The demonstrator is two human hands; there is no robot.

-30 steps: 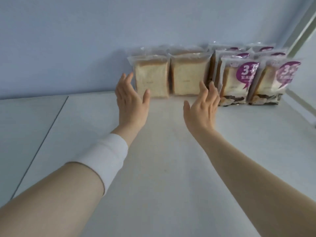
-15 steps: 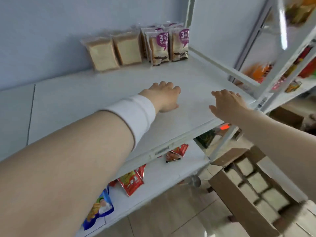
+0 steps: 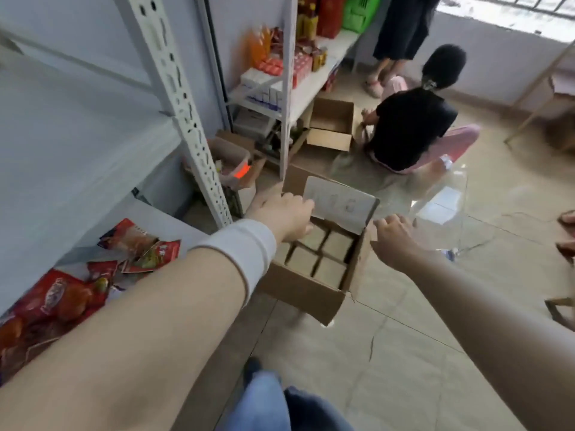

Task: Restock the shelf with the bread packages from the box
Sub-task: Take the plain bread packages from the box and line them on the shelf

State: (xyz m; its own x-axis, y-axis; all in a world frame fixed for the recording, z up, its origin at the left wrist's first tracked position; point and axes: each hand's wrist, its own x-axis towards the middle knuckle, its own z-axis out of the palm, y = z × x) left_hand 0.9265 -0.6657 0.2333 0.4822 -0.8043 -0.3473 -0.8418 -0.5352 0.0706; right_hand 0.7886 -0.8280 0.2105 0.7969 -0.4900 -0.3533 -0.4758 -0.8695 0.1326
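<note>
Both hands have come down off the upper shelf, where they hung before the bread row, and now reach over the box on the floor. Neither grips anything: the left hand [image 3: 281,217] hovers, fingers loosely bent, above the far left corner of the box [image 3: 303,292], just short of its raised flap [image 3: 339,202]. The right hand [image 3: 392,234], fingers loosely curled and empty, sits at the box's right wall. Bread packages [image 3: 331,244] stand upright in tight rows inside, at the centre of the frame. I'd say the pick-up is the step in hand, and it wants each hand to go straight down between packages, pinching the film tops or flat sides rather than squeezing the soft loaves. Lifting clear of the flap, then swinging past the shelf upright [image 3: 183,113] at upper left, looks the safest path.
</note>
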